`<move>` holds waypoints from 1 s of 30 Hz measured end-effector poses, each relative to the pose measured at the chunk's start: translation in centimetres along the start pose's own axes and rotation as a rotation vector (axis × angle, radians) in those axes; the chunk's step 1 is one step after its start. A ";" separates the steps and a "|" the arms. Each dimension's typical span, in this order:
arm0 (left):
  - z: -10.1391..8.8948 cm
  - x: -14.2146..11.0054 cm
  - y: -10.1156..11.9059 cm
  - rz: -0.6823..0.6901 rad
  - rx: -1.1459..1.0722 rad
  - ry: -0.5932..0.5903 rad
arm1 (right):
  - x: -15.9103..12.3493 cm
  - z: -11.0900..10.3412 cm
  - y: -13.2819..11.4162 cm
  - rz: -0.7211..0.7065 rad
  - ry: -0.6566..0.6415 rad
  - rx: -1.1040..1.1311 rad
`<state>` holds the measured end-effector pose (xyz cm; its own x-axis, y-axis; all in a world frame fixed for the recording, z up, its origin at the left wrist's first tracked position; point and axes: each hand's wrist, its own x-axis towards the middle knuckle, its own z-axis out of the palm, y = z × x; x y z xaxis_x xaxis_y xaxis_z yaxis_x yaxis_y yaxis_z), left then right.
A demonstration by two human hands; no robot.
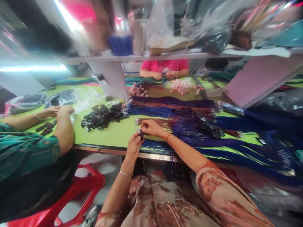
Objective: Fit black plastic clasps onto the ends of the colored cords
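My left hand is closed on a small black plastic connector housing, held just over the table's front edge. Close above it, my right hand is pinched, thumb against fingers; what sits between the fingertips is too small to make out. Brown wires with shiny metal ends lie right behind my right hand. Blue wires stretch across the table further back, and a purple bundle lies beneath and beside my right forearm. To the left is a heap of black connector housings.
A co-worker's hands are at the left, near a row of dark pieces. Across the table, a person in pink handles pale pink pieces. A loaded shelf spans above. A red stool stands lower left.
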<state>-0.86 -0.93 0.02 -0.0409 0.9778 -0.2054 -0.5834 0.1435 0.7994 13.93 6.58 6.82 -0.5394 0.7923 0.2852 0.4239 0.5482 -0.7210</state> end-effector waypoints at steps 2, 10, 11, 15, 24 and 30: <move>0.1 0.0 0.1 -0.004 -0.004 -0.003 | -1.1 -0.1 -0.2 0.015 0.002 -0.010; 0.0 0.1 0.0 0.015 0.015 -0.023 | -2.8 0.7 0.1 0.047 0.000 -0.092; 0.0 0.1 0.0 0.017 0.017 -0.027 | -2.8 0.9 0.3 0.043 -0.001 -0.105; -0.1 0.1 -0.1 0.008 0.016 -0.028 | -2.9 1.2 0.6 0.049 0.002 -0.135; 0.2 -0.1 0.0 0.009 0.021 -0.023 | -3.0 1.8 0.5 0.054 0.027 -0.150; 0.4 -0.1 -0.1 -0.004 0.069 -0.005 | -3.2 2.0 0.7 0.014 0.016 -0.146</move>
<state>-0.49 -1.01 0.18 -0.0346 0.9780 -0.2057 -0.5261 0.1571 0.8358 14.45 3.88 4.15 -0.5218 0.8035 0.2866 0.5333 0.5695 -0.6255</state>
